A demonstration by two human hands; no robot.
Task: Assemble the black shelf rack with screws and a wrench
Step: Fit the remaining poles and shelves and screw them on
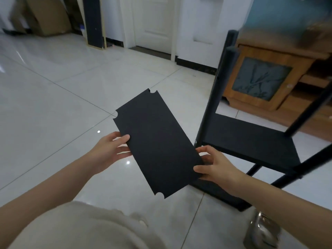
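I hold a flat black shelf board [156, 141] with notched corners in the air above the floor, tilted with its far end pointing up and left. My left hand [109, 150] grips its left long edge, thumb on top. My right hand [215, 164] grips its right long edge near the lower corner. To the right stands the partly built black rack [249, 141], with upright black poles [221, 83] and one shelf mounted. No screws or wrench can be made out.
Glossy white floor tiles [53, 105] spread to the left and ahead. A wooden cabinet [269, 76] stands behind the rack. A clear plastic bag [260, 230] lies at the lower right. Cardboard boxes [45, 15] sit at the far left, beside a white door [152, 20].
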